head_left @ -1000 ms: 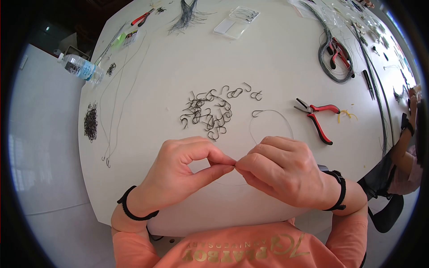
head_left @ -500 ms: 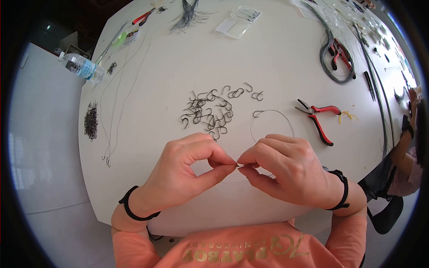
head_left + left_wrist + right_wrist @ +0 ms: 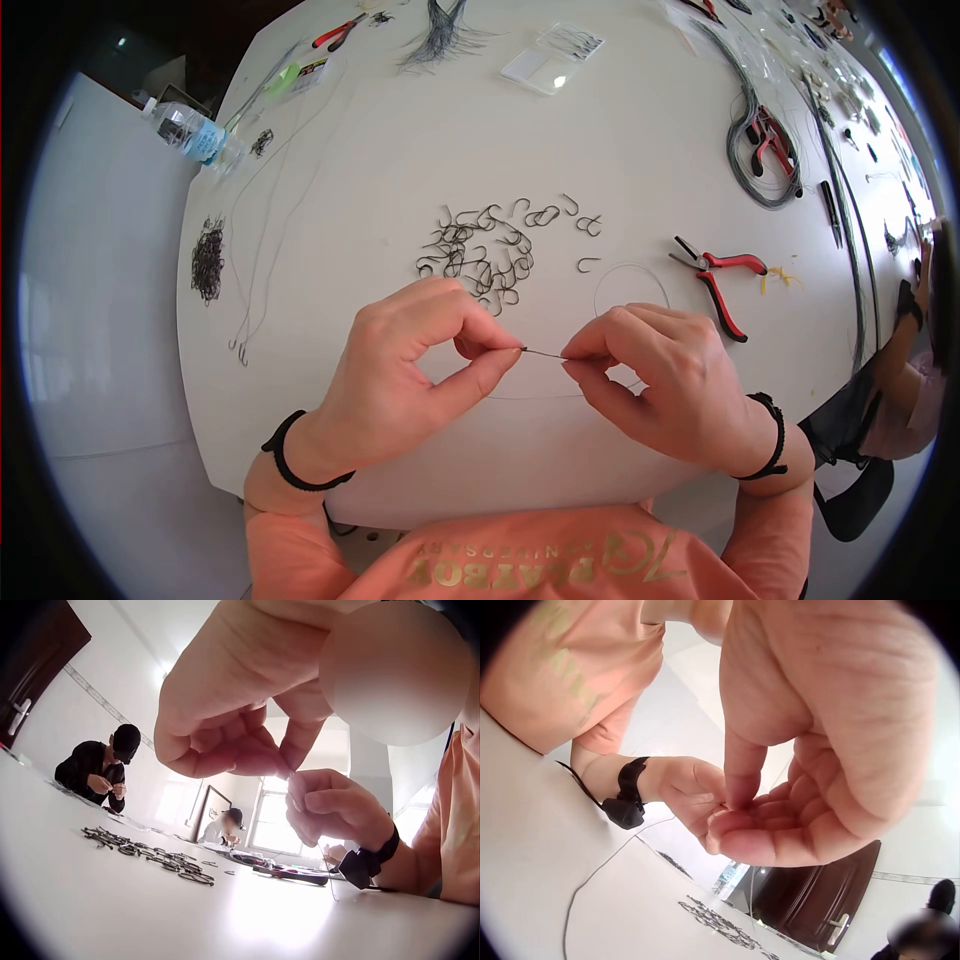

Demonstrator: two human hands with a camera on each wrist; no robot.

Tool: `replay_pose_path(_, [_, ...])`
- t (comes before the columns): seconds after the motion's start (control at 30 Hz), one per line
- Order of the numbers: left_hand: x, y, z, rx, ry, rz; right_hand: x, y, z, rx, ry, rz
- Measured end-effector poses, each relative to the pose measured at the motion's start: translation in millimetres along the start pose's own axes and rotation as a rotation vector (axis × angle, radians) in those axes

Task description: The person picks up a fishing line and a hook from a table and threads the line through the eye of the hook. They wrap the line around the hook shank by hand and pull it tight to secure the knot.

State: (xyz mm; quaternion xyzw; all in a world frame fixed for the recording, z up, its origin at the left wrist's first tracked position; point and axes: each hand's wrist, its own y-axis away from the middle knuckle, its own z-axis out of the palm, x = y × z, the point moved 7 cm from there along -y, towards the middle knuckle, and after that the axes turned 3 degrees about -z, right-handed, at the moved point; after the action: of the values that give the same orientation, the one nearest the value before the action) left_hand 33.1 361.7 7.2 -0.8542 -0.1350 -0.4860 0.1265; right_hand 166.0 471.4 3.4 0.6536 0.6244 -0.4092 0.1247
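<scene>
My left hand (image 3: pixel 415 365) pinches a small dark piece (image 3: pixel 523 349) between thumb and forefinger, most of it hidden by the fingertips. A short, nearly straight stretch of thin fishing line (image 3: pixel 543 353) runs from it to my right hand (image 3: pixel 665 385), whose thumb and forefinger pinch that line. More of the line curves in a wide loop (image 3: pixel 632 264) over the white table behind the right hand. Beyond the hands lies a heap of dark fishhooks (image 3: pixel 455 255), with a lone hook (image 3: pixel 588 271) between heap and loop. In the right wrist view, line (image 3: pixel 574 900) trails across the table.
Red-handled pliers (image 3: pixel 725 305) lie spread at the right, near yellow scraps (image 3: pixel 779 278). Coiled line (image 3: pixel 735 150) and rods sit farther right. At the left are a dark pile of small parts (image 3: pixel 208 260), several line lengths and a water bottle (image 3: pixel 203 140). Other people sit around the table.
My hands have drawn apart, exposing the line between their fingertips. The loop has shifted right, away from the lone hook. The head view has tilted slightly.
</scene>
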Motion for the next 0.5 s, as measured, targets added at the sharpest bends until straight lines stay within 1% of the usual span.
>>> replay_pose_path(0.13, [0.9, 1.7, -2.9, 0.028, 0.052, -0.007, -7.0, -1.1, 2.3, 0.020, 0.066, -0.062])
replay_pose_path(0.2, [2.5, 2.2, -2.8, 0.037, 0.108, 0.015, -13.2, -2.1, 2.9, 0.017, 0.184, -0.125])
replay_pose_path(0.33, [4.7, 3.1, -2.0, 0.039, 0.098, 0.022, -16.1, 1.7, 10.5, 0.054, 0.235, -0.193])
replay_pose_path(0.4, [5.3, 2.8, -3.4, 0.071, 0.079, 0.083, -16.3, 1.2, 10.3, 0.067, 0.194, -0.185])
replay_pose_path(0.43, [6.0, 3.0, -3.6, 0.072, 0.078, 0.085, -17.3, -0.1, 10.7, 0.067, 0.195, -0.187])
replay_pose_path(0.5, [4.1, 3.5, -3.6, 0.067, 0.116, 0.023, -11.1, -2.9, 2.4, 0.171, -0.013, -0.067])
